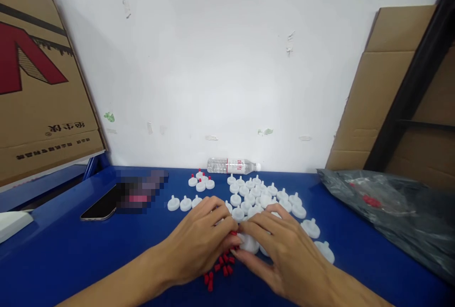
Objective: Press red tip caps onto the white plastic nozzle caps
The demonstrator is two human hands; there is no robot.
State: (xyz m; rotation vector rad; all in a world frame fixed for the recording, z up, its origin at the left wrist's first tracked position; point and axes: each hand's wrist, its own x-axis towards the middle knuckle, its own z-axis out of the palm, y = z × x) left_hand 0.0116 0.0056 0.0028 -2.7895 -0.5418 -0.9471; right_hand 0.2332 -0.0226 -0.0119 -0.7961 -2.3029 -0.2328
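Note:
My left hand (199,236) is closed, its fingertips pinching a small red cap (233,233). Against it, my right hand (284,245) curls its fingers around a white spouted lid (249,244), partly hidden by the fingers. The fingertips of both hands meet, so I cannot tell whether the red cap touches the spout. Below them lie several loose red caps (225,270). Behind and beside my right hand spread many white spouted lids (235,199). A short row of white lids (173,203) stands beyond my left hand. Farther back is a cluster of lids with red tips (201,185).
A clear plastic bottle (231,166) lies along the wall. On the left are a phone (103,205) and a printed cardboard box (42,122). A dark plastic bag (394,212) covers the right side of the blue table (135,240).

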